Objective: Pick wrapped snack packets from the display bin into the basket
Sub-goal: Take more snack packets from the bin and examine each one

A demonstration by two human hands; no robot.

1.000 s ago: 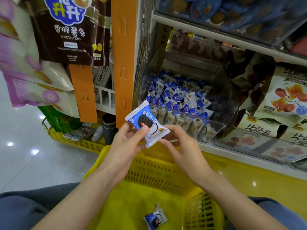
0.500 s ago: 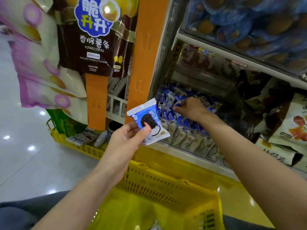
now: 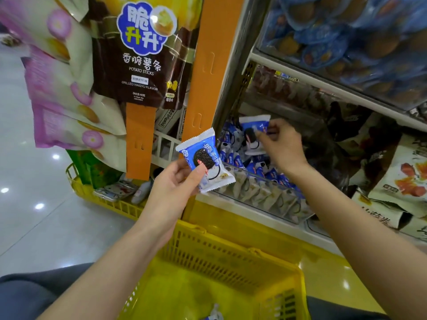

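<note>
My left hand [image 3: 175,183] pinches a blue-and-white cookie packet [image 3: 209,161] in front of the shelf, above the far rim of the yellow basket [image 3: 231,257]. My right hand [image 3: 280,146] holds a second packet [image 3: 253,132] just above the clear display bin [image 3: 261,195], which is full of several like packets. One more packet [image 3: 215,316] lies on the basket floor at the bottom edge of the view.
An orange shelf post [image 3: 208,72] stands left of the bin, with hanging snack bags [image 3: 138,49] beside it. A second yellow basket [image 3: 111,202] sits on the floor at left. Other snack bags [image 3: 402,179] fill the shelf to the right.
My right hand let go of the first packet, reached into the bin and has lifted a second packet out. My left hand kept holding the first packet. The view moved closer to the shelf.
</note>
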